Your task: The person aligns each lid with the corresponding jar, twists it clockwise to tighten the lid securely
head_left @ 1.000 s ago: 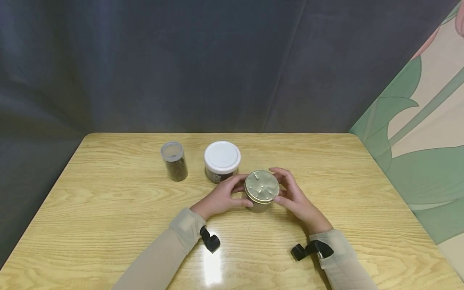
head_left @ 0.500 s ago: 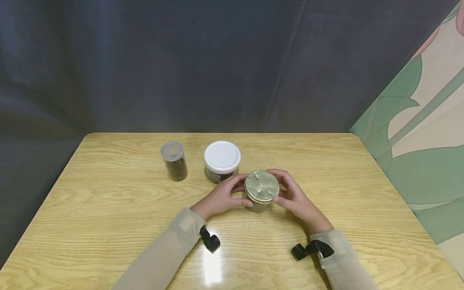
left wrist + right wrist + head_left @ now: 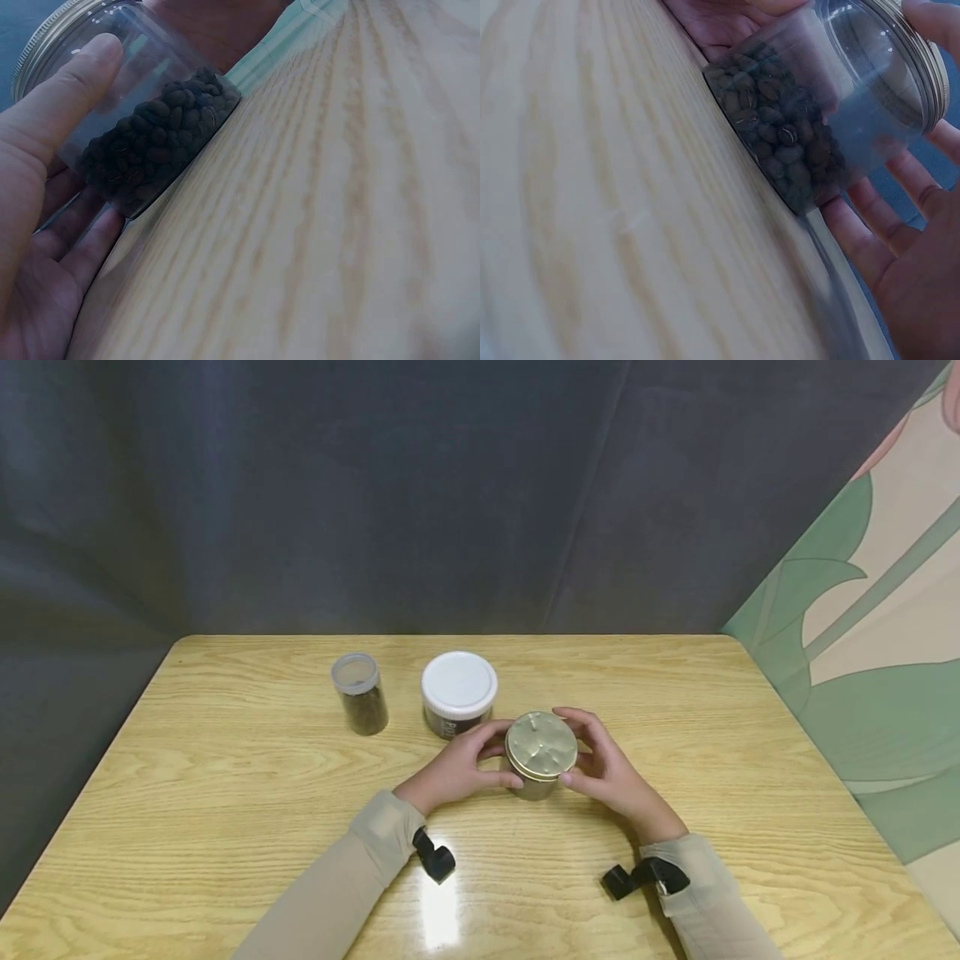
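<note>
A clear jar of dark coffee beans [image 3: 154, 135] stands upright on the table. Its dented gold lid [image 3: 542, 745] sits on top. My left hand [image 3: 461, 768] holds the jar's body from the left, the thumb on the front wall and the fingers behind. From the right, my right hand [image 3: 611, 777] has its thumb at the front of the lid's rim and its fingers curved round the back. In the right wrist view the beans [image 3: 780, 120] fill the lower part of the jar, and the lower fingers [image 3: 855, 232] lie close to its wall.
Behind my left hand stands a round tub with a white lid [image 3: 460, 683], its dark label partly hidden. A slim clear jar of dark contents [image 3: 365, 706] is farther left. The wooden table [image 3: 225, 793] ends at a dark curtain [image 3: 375, 527].
My right thumb has slid slightly left along the front of the lid's rim. The right fingers have shifted a little at the back. My left hand and the jar have stayed in place.
</note>
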### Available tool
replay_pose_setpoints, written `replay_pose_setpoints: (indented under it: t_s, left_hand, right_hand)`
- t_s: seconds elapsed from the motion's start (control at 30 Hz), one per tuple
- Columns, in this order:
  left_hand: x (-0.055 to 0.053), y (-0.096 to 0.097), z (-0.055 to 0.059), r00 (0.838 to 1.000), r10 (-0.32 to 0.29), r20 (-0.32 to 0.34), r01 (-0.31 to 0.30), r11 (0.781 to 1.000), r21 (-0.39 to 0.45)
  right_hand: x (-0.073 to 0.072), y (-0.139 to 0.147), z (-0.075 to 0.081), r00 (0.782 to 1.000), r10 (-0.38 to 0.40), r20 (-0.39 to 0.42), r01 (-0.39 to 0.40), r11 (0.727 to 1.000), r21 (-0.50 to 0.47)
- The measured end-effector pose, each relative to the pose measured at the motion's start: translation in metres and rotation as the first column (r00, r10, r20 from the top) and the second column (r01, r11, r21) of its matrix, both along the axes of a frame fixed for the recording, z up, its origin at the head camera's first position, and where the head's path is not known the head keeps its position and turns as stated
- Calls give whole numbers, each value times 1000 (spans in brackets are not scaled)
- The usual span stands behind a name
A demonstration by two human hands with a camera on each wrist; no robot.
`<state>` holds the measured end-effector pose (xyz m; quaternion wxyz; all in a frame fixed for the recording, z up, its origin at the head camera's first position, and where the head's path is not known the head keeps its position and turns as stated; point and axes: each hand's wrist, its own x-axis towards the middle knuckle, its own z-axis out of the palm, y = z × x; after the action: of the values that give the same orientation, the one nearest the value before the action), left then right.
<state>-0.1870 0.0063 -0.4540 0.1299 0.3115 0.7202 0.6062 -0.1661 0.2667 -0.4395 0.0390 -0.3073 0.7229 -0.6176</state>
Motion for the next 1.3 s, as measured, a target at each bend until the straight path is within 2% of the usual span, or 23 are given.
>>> replay_pose_setpoints:
  t_s: [0.13, 0.37, 0.83, 1.3]
  left_hand:
    - [0, 1, 2, 1000, -6, 4, 6, 1000, 0]
    - [1, 0, 3, 1000, -2, 17, 2, 1000, 0]
    - [1, -2, 2, 1000, 15, 20, -14, 1000, -25]
    - [0, 0, 0, 1000, 8, 12, -8, 1000, -27]
  right_hand:
    - [2, 0, 2, 1000, -13, 10, 13, 999, 51]
    - [2, -2, 3, 996, -79, -39, 83, 990, 112]
    - [5, -10, 6, 985, -169, -25, 171, 979, 110]
    - [6, -7, 5, 992, -115, -50, 120, 983, 135]
